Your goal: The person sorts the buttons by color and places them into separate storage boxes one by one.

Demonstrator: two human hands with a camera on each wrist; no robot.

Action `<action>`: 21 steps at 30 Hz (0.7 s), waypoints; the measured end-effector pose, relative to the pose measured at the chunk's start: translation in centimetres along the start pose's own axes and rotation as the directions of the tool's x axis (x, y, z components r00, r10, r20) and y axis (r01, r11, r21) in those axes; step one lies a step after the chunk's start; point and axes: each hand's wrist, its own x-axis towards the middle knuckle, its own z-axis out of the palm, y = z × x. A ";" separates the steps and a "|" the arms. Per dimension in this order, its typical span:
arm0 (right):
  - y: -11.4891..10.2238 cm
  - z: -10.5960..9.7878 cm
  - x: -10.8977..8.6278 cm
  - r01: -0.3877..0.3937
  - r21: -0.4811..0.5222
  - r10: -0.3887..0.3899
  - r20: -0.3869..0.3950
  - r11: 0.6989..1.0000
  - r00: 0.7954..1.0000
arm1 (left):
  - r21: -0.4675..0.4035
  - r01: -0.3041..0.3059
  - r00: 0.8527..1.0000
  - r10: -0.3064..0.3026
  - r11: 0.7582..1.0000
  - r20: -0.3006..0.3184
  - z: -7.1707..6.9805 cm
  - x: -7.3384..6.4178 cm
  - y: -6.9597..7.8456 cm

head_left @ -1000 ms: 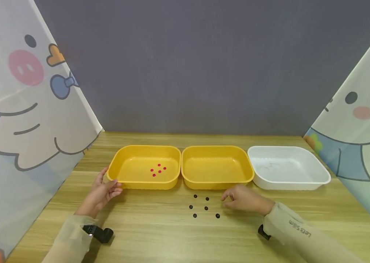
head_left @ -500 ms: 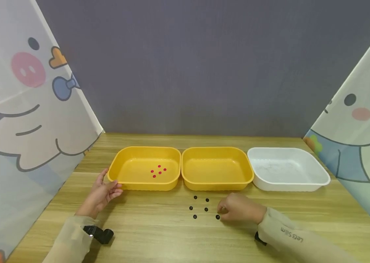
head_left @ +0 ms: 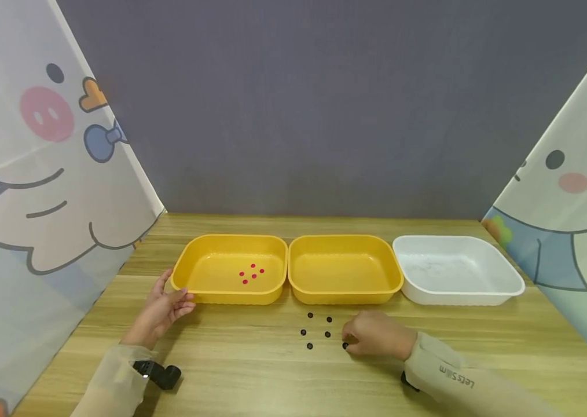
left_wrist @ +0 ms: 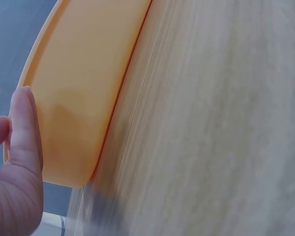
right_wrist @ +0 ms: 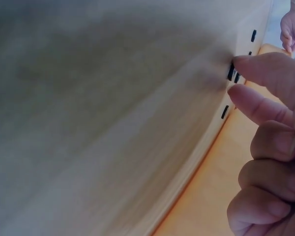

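My left hand rests at the near left corner of the left yellow tray, its thumb lying straight against the tray's wall in the left wrist view. Several small red buttons lie on that tray's floor. On the table, my right hand reaches down to the nearest right black button. Seen from the right wrist, the thumb tip is right at this black button, the index fingertip stands a little apart from the thumb, and the other fingers are curled. Several more black buttons lie to the left.
A second yellow tray stands in the middle, against the left one. To its right is a white tray. The wooden table ends at a grey back panel, with cartoon-printed panels on both sides.
My right hand has moved left and toward the near side, from beside the middle tray's front to the nearest right black button. The left hand has stayed at the tray's corner.
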 end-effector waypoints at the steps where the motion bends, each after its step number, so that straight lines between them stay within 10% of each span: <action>1: 0.0 0.0 0.0 0.001 -0.006 -0.001 0.000 1.000 1.000 | 0.002 0.001 1.000 -0.001 1.000 -0.002 0.0 0.0 0.0; 21: -0.2 -0.1 0.7 0.016 -0.029 -0.015 0.039 0.999 0.999 | 0.037 -0.008 0.999 0.010 0.999 -0.041 0.3 0.0 -0.1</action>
